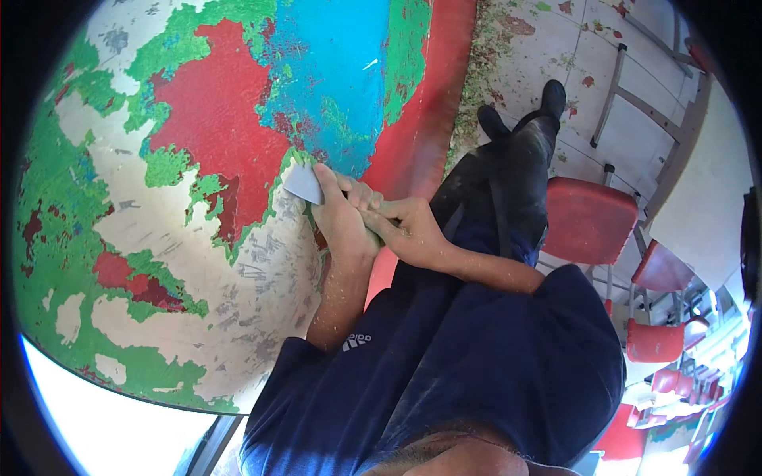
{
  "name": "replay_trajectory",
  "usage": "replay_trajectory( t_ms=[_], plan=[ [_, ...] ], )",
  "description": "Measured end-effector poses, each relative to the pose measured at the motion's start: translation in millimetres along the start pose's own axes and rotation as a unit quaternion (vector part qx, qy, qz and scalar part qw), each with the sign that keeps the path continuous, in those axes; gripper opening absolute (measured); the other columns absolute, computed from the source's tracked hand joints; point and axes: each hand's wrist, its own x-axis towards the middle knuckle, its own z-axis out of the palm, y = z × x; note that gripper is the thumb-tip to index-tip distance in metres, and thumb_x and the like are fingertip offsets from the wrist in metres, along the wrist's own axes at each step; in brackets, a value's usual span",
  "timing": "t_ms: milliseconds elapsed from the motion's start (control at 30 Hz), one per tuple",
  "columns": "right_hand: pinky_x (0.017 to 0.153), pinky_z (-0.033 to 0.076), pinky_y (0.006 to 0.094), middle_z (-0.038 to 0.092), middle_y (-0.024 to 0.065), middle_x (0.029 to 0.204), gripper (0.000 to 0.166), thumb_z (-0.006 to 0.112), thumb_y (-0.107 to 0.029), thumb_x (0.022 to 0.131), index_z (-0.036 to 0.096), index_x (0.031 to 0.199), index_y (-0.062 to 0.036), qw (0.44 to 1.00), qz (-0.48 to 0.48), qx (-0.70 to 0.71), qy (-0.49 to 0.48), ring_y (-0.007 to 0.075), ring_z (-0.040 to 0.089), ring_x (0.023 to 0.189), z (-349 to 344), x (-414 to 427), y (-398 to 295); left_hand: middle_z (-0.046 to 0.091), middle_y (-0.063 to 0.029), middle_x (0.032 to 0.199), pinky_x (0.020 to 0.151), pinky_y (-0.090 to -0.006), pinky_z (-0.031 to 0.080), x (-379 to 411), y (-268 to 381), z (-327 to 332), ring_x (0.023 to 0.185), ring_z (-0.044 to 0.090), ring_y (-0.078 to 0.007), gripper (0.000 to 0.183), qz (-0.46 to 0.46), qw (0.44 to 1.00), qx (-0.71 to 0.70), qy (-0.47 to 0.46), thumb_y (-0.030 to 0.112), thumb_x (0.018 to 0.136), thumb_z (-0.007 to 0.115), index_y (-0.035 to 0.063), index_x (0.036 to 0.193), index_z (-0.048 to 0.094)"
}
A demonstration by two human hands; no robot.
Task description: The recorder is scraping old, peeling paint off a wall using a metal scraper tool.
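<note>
A putty knife-type scraper (303,183) has its flat metal blade against a painted wall (268,285). My left hand (342,205) is closed around it just behind the blade, thumb pointing along it. Behind that, my right hand (411,229) is closed at the rear of the tool, touching my left hand. The fingers hide the handle. Around the blade, a ragged green paint edge borders a bare whitish area with grey scuffs. Red paint (220,107) and blue paint (333,71) cover the surface beyond. Pale flecks cling to my forearms.
A red band (440,89) runs along the wall's base. Green and red paint flakes (485,65) litter the tiled floor (536,47) near my shoes. At my right stand a red chair (589,220), a pale tabletop (708,178) with metal legs, and several more red chairs.
</note>
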Motion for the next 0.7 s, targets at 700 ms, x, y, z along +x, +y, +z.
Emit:
replay_trajectory(
  t_ms=[700],
  plan=[
    [0.046,0.035,0.0254,0.051,0.0005,0.054,0.027,0.057,-0.015,0.09,0.062,0.07,0.0023,0.985,-0.052,0.162,-0.015,0.0021,0.041,0.055,-8,12,20,0.049,-0.004,0.069,0.061,-0.0335,0.045,11,-17,-27,0.063,0.05,-0.0168,0.036,0.047,0.979,-0.056,-0.19,0.041,0.097,0.04,0.0097,0.083,0.05]
  ],
)
